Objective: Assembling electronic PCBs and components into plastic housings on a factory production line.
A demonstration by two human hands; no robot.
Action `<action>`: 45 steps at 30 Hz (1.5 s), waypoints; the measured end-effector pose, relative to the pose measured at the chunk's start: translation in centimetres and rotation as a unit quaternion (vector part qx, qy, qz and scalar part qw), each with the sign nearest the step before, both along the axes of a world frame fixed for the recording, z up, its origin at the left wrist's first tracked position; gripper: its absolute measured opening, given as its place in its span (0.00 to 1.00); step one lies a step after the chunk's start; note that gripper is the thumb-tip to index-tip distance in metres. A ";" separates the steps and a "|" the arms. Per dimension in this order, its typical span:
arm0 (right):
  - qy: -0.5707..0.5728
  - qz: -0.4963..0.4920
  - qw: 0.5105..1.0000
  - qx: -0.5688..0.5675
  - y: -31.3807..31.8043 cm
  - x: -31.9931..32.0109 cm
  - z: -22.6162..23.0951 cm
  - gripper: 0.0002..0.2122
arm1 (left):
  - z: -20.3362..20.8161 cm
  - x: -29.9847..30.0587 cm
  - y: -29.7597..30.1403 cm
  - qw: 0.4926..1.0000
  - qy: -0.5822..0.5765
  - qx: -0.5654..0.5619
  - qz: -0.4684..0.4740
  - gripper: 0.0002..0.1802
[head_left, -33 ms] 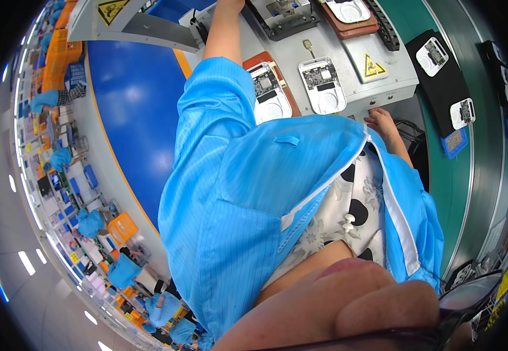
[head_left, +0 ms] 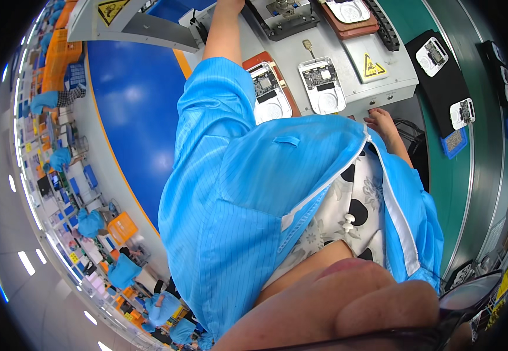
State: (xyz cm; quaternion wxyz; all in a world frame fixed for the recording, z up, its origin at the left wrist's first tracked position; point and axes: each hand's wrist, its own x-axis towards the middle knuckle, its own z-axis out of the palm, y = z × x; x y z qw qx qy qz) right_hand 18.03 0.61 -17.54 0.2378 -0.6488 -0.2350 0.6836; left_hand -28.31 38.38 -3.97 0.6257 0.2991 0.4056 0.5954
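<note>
My left forearm reaches to the upper edge, where only a bit of my left hand [head_left: 232,4] shows; its fingers are out of view. My right hand [head_left: 381,121] is at the front face of the grey machine [head_left: 356,98], fingers loosely bent and apart just below a small round button [head_left: 373,103]. I see nothing held in it; contact with the button is unclear. Between my arms lie two white housings with circuit boards: one housing [head_left: 275,104] on a reddish-brown block [head_left: 289,96], another housing [head_left: 328,100] on the machine top, a small cabled part [head_left: 308,45] beyond it.
A metal fixture [head_left: 286,23] stands at the top, beside a white housing [head_left: 347,10] on brown blocks [head_left: 356,30] and a black cable chain [head_left: 384,29]. Rightward, a green conveyor [head_left: 450,169] carries a black mat [head_left: 435,88] with housings. Co-workers sit far left.
</note>
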 end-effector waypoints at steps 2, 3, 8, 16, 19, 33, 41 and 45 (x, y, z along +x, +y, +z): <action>0.013 -0.021 1.000 0.002 0.1 -0.1 0.1 0.18 | 0.1 -0.1 0.0 1.000 -0.007 -0.003 -0.007 0.16; 0.013 -0.019 1.000 0.002 0.2 -0.2 0.3 0.18 | 0.0 -0.4 -0.1 1.000 -0.015 0.007 -0.008 0.16; 0.037 -0.028 0.999 0.015 0.1 -0.2 0.4 0.20 | -0.4 -1.2 -0.2 0.998 -0.049 0.048 -0.012 0.15; 0.041 -0.029 0.999 0.014 -0.9 0.4 -0.8 0.15 | 0.7 -0.2 -0.8 0.998 -0.055 -0.011 -0.015 0.12; 0.038 -0.024 0.999 0.012 -0.4 -0.1 -0.1 0.15 | 0.9 -0.8 -1.2 0.999 -0.045 0.002 0.003 0.12; 0.041 -0.039 0.998 0.005 -2.2 0.5 -0.4 0.17 | 0.5 0.9 -1.2 0.999 -0.037 -0.018 0.011 0.16; 0.017 -0.003 0.999 0.027 -2.7 0.2 -0.6 0.18 | 2.1 0.9 -1.7 0.999 -0.052 0.004 0.012 0.16; 0.006 0.012 0.999 0.038 -3.3 0.1 -0.7 0.17 | 2.4 1.7 -2.0 0.997 -0.069 -0.018 0.026 0.17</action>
